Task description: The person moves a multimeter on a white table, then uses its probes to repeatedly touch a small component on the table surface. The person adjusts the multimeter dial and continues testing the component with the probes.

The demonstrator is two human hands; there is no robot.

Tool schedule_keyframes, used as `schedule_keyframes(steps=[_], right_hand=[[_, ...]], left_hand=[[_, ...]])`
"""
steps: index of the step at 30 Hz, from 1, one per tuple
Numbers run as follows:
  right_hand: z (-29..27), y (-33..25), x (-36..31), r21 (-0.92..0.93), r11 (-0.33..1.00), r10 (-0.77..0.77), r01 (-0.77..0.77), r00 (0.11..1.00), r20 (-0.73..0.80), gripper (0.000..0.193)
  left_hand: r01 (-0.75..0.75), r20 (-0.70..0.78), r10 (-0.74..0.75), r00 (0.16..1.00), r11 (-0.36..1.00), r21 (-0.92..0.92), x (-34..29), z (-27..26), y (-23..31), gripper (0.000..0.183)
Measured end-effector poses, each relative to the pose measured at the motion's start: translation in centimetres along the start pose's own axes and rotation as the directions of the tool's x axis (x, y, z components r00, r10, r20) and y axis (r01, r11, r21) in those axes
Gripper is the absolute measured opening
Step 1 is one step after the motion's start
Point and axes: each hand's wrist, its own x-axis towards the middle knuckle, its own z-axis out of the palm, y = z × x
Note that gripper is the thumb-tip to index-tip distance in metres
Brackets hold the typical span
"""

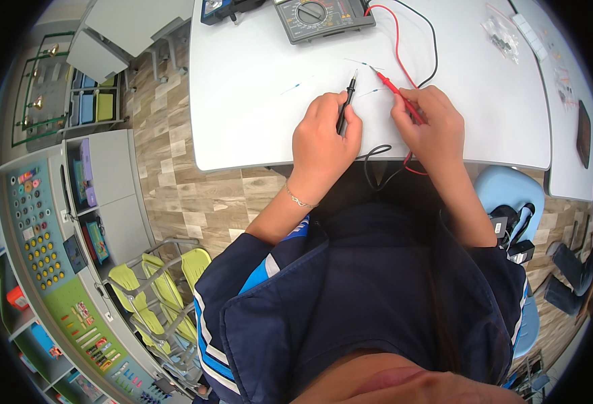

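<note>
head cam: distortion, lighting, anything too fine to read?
Head view: black vignette, blue-and-green display board bent by the lens; same view: bright, fairly even light on the white tabletop; same view: black plastic probe and red plastic probe look crisp, markings on the small blue thin-leaded components too small to tell.

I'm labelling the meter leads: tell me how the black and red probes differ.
The black probe is in the left hand; the red probe is in the right hand. The black probe points up and slightly right in the picture; the red probe slants up and left. Both are slim and held over the white table.
</note>
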Motion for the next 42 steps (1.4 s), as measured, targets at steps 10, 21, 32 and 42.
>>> schedule_keyframes(steps=[10, 21, 32, 42], right_hand=[[-0.4, 0.0, 0.1, -0.031, 0.999, 0.023, -0.024, 0.999, -0.034, 0.008], [-2.3, -0.6, -2.0, 0.038, 0.999, 0.009, -0.011, 0.999, 0.041, 0.011], [-2.2, -0.3, -2.3, 0.013, 1.0, -0.011, 0.01, 0.999, 0.04, 0.011], [-2.5, -0.6, -2.4, 0.004, 1.0, -0.012, 0.012, 0.998, 0.058, 0.012]], left_hand=[[0.043, 0.012, -0.042, 0.999, 0.993, -0.112, -1.2, -0.6, 0.7, 0.014], [0.0, 0.046, 0.002, 0.999, 0.999, -0.051, -2.2, -0.8, 1.5, 0.017], [-0.001, 0.01, 0.002, 1.0, 1.0, -0.028, -2.2, -0.2, 1.8, 0.017], [0.007, 0.02, -0.007, 1.0, 1.0, -0.013, -2.2, -0.2, 1.8, 0.017]])
